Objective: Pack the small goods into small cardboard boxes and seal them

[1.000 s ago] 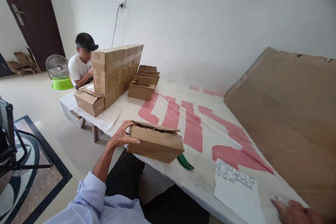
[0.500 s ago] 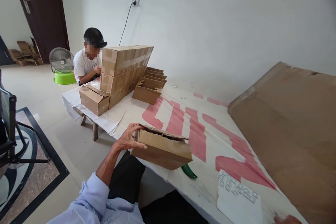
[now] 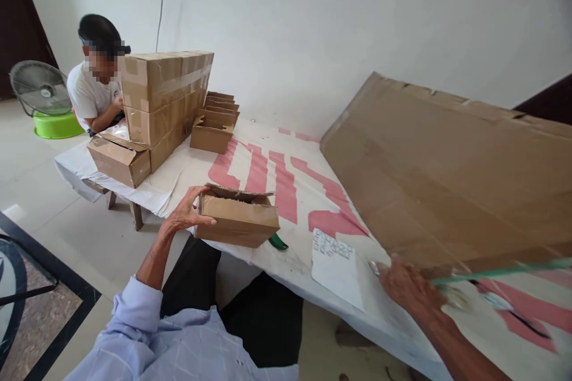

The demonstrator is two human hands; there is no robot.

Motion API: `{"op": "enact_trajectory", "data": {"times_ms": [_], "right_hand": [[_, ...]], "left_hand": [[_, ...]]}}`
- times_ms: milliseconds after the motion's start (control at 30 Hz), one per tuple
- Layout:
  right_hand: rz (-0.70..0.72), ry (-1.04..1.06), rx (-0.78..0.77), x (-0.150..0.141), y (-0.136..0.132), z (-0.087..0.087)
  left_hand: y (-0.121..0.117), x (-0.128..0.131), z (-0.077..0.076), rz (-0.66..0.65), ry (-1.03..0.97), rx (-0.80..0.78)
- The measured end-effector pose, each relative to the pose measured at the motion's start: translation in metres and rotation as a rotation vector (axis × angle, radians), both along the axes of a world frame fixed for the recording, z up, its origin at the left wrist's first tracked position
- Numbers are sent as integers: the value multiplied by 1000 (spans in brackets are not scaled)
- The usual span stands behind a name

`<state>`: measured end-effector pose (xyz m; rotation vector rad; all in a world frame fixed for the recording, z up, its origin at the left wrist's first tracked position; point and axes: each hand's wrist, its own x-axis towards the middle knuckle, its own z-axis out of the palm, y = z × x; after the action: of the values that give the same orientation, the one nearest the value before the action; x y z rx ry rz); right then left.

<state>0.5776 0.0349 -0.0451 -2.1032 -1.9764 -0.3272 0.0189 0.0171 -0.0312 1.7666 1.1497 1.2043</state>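
Observation:
My left hand (image 3: 186, 212) grips the left end of a small brown cardboard box (image 3: 239, 223), thumb on the near side and fingers over the top edge. The box rests near the front edge of the cloth-covered table, its top flaps partly raised with a dark gap between them. My right hand (image 3: 409, 286) is over the table farther right, fingers closed around something small and shiny that I cannot make out. Beside it lies a white sheet with drawn marks (image 3: 337, 265). A dark green curved object (image 3: 277, 242) pokes out next to the box.
A co-worker (image 3: 96, 80) sits behind stacked taped boxes (image 3: 156, 89). Several open boxes (image 3: 212, 131) stand beside the stack. A large cardboard sheet (image 3: 447, 172) leans at right. Near my right forearm are a green strip (image 3: 504, 272) and a black-handled item (image 3: 513, 309).
The view has swung to the right. My right hand has come in from the lower right edge toward the white sheet. My left hand still holds the box.

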Motion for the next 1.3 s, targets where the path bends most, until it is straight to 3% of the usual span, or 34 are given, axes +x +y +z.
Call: {"op": "enact_trajectory", "data": {"times_ms": [67,133,233,300,367,467,567,767,900,1067,1167,1300], "right_hand": [[-71,56,22,0,6,9],[-14,152,42,-18,18,25],[217,350,117,-77,36,51],[452,433,113,-126,40,62],[661,465,68,-169,36,66],[799,527,-44,-208,23,65],[778,654,-95,-212,13,61],[614,1099,-185,-185,4,50],[564,1205,-196,-182,0,46],[595,1126,-78,-191,-11,53],[674,952,81,-195,-29,56],[822,660,225,-198,-58,44]], "left_hand": [[3,-2,3,-10,28,-5],[3,-2,5,-9,43,-18],[1,-1,8,10,30,-49],[-2,0,11,26,13,-63],[-4,0,13,38,4,-67],[-4,-2,14,38,17,-71],[-1,-4,13,29,42,-74],[7,-6,8,-3,-14,-73],[10,-6,12,-23,-7,-88],[9,-10,18,-26,-18,-101],[8,-14,16,-41,-70,-89],[7,-17,13,-51,-95,-111]]}}
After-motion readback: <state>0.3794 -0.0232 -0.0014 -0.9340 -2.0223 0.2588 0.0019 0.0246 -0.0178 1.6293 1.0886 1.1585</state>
